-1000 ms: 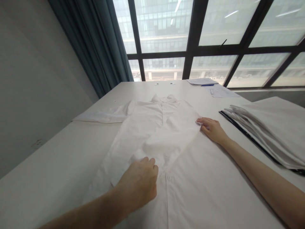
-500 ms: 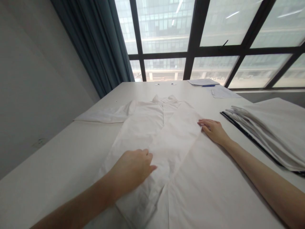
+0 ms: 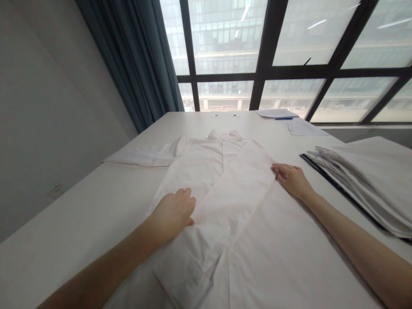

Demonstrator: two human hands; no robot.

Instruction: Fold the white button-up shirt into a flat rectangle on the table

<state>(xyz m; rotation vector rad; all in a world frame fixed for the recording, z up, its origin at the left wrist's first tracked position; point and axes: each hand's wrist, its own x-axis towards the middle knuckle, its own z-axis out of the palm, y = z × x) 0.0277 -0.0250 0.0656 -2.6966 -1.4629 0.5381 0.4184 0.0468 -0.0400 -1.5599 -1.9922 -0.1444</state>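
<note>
Presently, one white shirt (image 3: 289, 249), front up on the table (image 3: 90, 214), collar (image 3: 225, 135) toward the window (image 3: 225, 51). One sleeve (image 3: 231, 184), slanted across the chest, creased at its lower end; the other sleeve (image 3: 144, 155), spread out to the left. Left hand (image 3: 175, 210): on the slanted sleeve, fingers curled; whether they grip cloth, cannot tell. Right hand (image 3: 294, 180): at the shirt's right edge, fingers bent and bunched; a pinch is likely but not certain. Step in hand, as judged: laying the sleeve inward and flattening it. Next move calls for light, flat pressure along the creases, the edge held steady. Beyond: stacked white cloth (image 3: 380, 176) at right; papers (image 3: 270, 113) and blue pen (image 3: 283, 119) at the far end.
</note>
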